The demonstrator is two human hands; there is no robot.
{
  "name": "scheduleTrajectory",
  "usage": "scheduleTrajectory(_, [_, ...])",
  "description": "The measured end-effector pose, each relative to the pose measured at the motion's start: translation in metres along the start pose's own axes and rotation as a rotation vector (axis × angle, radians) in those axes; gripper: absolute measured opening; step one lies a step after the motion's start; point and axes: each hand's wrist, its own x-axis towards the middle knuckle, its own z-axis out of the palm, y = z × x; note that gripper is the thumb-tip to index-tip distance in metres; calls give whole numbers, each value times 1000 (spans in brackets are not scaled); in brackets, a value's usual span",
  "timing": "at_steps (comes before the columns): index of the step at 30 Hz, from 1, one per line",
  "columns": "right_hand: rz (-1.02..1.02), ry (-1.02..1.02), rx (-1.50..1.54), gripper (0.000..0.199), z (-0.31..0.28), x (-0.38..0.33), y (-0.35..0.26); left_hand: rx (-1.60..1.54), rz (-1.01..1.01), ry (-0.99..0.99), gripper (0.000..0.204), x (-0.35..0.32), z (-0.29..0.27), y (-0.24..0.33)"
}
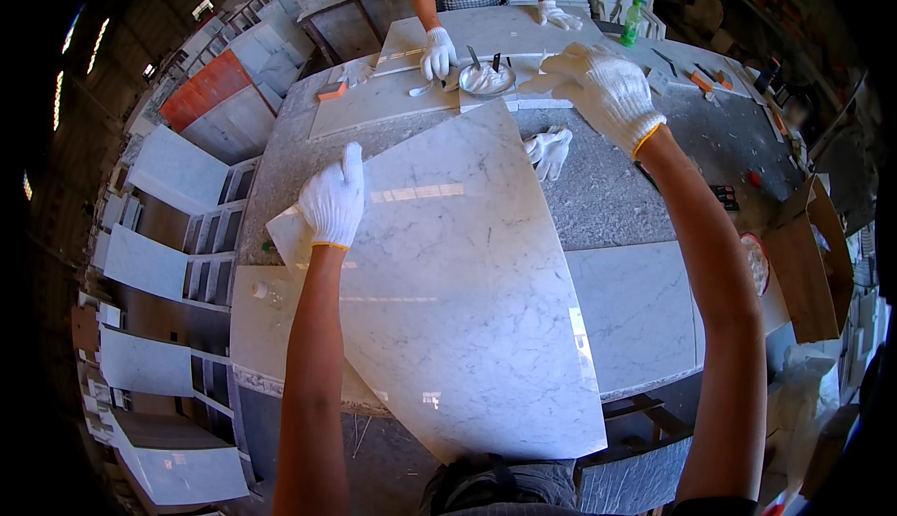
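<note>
Both hands wear white knit gloves. The left hand (334,200) lies flat and open, fingers together, on the upper left edge of a large white marble slab (458,292). The right hand (603,86) is raised in the upper right of the frame with its fingers loosely spread and holding nothing; it hangs above the slab's far corner, and whether it touches the stone cannot be told.

The slab fills the centre of the frame. It lies skewed across the grey bench (617,189), its far corner pointing toward the top of the picture and its near corner jutting past the bench's lower edge toward the person's body. As a judgement, the slab is up on the bench but not yet squared to it, so the aligning or shifting appears to be what is left.

Just beyond the slab's far corner stands a round metal bowl (486,79) with white paste in it and a tool resting in it. Across the bench a co-worker leans in, one gloved hand (437,52) beside the bowl, the other (559,17) farther back. A spare pair of white gloves (549,150) lies on the bench right of the slab. A green bottle (633,23) stands in the upper right, and pale stone pieces lean in racks (168,264) down the left side.
</note>
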Motion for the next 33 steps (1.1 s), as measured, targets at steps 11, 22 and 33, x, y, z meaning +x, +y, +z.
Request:
scheduleTrajectory(11, [362, 31, 391, 32, 12, -47, 6, 56, 8, -3, 68, 0, -1, -3])
scheduleTrajectory(22, [983, 116, 415, 33, 82, -318, -5, 27, 26, -6, 70, 1, 1, 2])
scheduleTrajectory(33, [1182, 92, 134, 30, 97, -385, -13, -148, -13, 27, 75, -6, -2, 10])
